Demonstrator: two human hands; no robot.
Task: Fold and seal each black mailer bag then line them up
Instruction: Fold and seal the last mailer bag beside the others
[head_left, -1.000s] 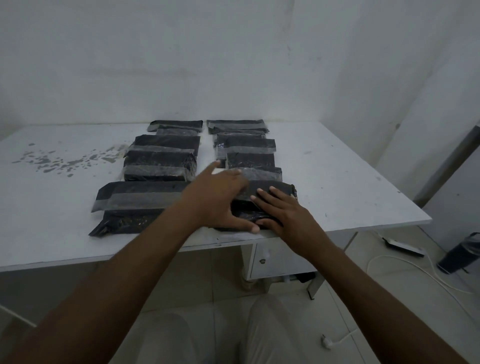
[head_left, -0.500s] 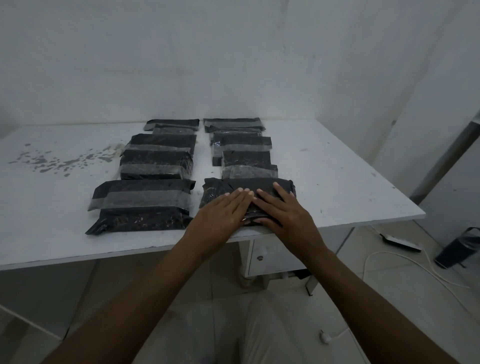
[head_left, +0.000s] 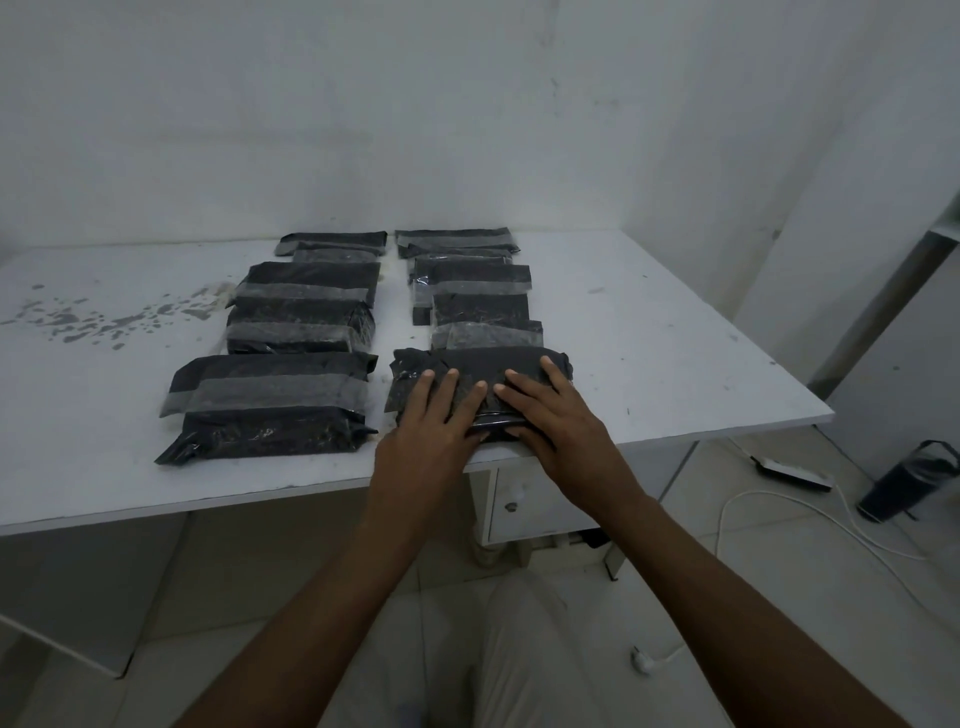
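On the left of the white table (head_left: 78, 415) a patch of grey stains (head_left: 104, 317) marks the top. Just right of it runs the left column of bags (head_left: 304, 306), each crossed by a pale grey band and laid one behind another toward the wall. The right column (head_left: 478, 283) stands beside it with a narrow gap between. At its near end, close to the table's front edge, lies the black mailer bag in hand (head_left: 483, 361), lumpy and wrinkled, with no grey band showing on the part I can see.

The step looks to be the sealing: the flap seems folded over and is being pressed flat. Next, I judge, the seam wants a firm rub outward to both ends. The bag's left end sits slightly skew and may need squaring with its neighbours.

The left hand (head_left: 431, 431) lies palm down on the bag's left half, its fingers (head_left: 451, 387) straight and a little spread, gripping nothing. The right hand (head_left: 553, 415) lies flat on the right half, fingers (head_left: 524, 384) straight and fanned toward the far edge, its thumb low at the near edge. The two index fingertips almost meet at the middle. Right of the table, a white cable (head_left: 769, 512) trails across the floor
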